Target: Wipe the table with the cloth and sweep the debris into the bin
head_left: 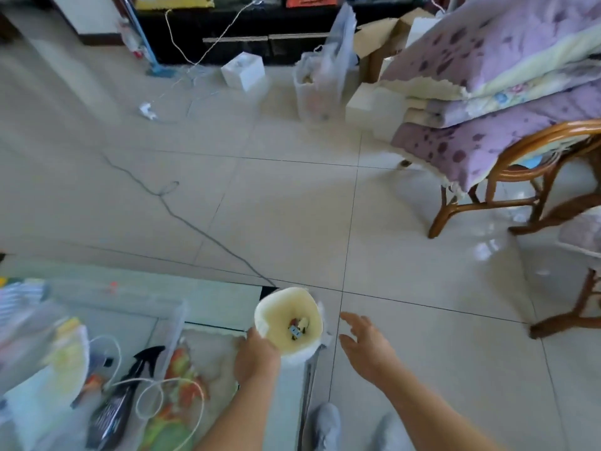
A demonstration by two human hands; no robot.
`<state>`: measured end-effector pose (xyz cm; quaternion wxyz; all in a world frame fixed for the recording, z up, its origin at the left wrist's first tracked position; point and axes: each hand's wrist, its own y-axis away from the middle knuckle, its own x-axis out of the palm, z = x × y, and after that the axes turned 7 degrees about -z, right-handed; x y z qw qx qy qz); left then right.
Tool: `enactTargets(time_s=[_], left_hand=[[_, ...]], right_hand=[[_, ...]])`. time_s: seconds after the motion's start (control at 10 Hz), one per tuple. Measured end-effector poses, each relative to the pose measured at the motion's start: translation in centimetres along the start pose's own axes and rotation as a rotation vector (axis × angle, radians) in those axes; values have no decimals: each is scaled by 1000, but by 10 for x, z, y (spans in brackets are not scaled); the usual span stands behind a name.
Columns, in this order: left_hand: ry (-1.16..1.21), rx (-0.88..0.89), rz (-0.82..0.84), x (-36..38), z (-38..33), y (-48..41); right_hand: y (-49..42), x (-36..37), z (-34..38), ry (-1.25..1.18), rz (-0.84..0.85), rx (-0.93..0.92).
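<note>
At the near right corner of the tabletop (146, 297), your left hand (257, 356) grips the bin (282, 307) by its near-left side, fingers wrapped on the wall just under the rim. The bin is pale yellow inside with a white outer edge, and its open mouth faces up at you. It sits just past the tabletop's right edge, over the floor (292, 206); you cannot tell whether it rests on anything. A few small bits of debris (297, 328) lie at its bottom.

Your right hand (364, 343) is just right of the bin and apart from it. Its fingers are spread wide and relaxed, holding nothing, palm turned toward the bin.

On the tabletop, left of your left forearm, a dark spray bottle (120, 395) lies beside a looped white cable (153, 385). The rest of that side is blurred.

Your grey shoes (327, 424) show on the tiles at the near edge. A thin grey cord (195, 229) runs across the floor from the far left toward the bin. Far right, a rattan chair (520, 177) carries folded purple bedding (487, 76).
</note>
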<state>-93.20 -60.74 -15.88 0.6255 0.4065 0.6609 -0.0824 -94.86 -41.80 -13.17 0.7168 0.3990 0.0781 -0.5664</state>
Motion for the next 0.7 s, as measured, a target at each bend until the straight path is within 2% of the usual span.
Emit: enactTargets(time_s=[0.4,0.6,0.7], left_hand=[[87,-95,14,30,41,-52],[40,-52,66,28,50,-58],[21,-104,129,20,51,-52]], right_hand=[[-27,47,20,66,46,-28],[-29,39,14,53,0,32],[-23,27,11,1,-56,87]])
